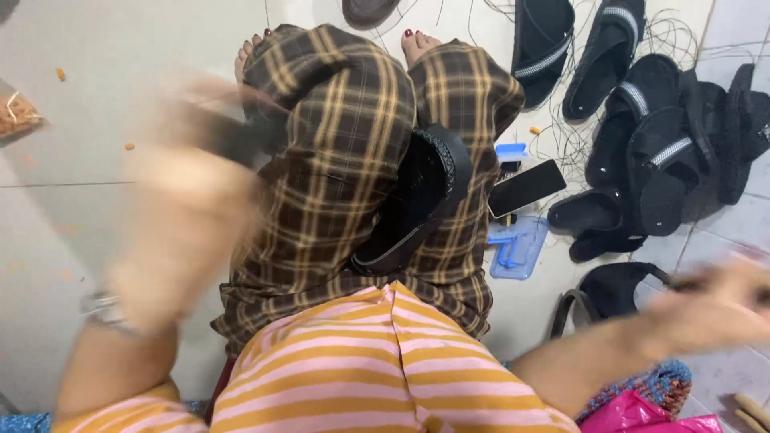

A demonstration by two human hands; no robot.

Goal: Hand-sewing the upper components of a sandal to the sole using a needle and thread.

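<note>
- A black sandal sole (pixel 417 204) lies tilted in the person's lap, wedged between the two knees of the brown plaid trousers (pixel 337 160), its textured rim facing up and to the right
- The left hand (pixel 188 204) is raised above the left knee, heavily blurred; it seems closed round a dark tool (pixel 228 136) that points toward the trousers, though the blur hides how the fingers sit
- The right hand (pixel 714 305) is stretched out to the right over the floor, also blurred; something thin and dark shows at its fingertips, and I cannot tell whether it is pinched or the fingers are spread
- A wristwatch (pixel 100 309) sits on the left wrist, and a striped orange and pink shirt (pixel 385 361) fills the bottom middle of the view
- On the tiled floor (pixel 80 224), just right of the right knee, lie a dark phone (pixel 525 188) and a flat blue plastic piece (pixel 520 247)
- Toward the floor's upper right corner a pile of black sandals (pixel 642 128) with pale striped straps rests among loose thin dark cords (pixel 573 132)
- A black strap piece (pixel 605 293) lies near the right forearm
- A pink bag (pixel 634 413) sits at the bottom right edge
</note>
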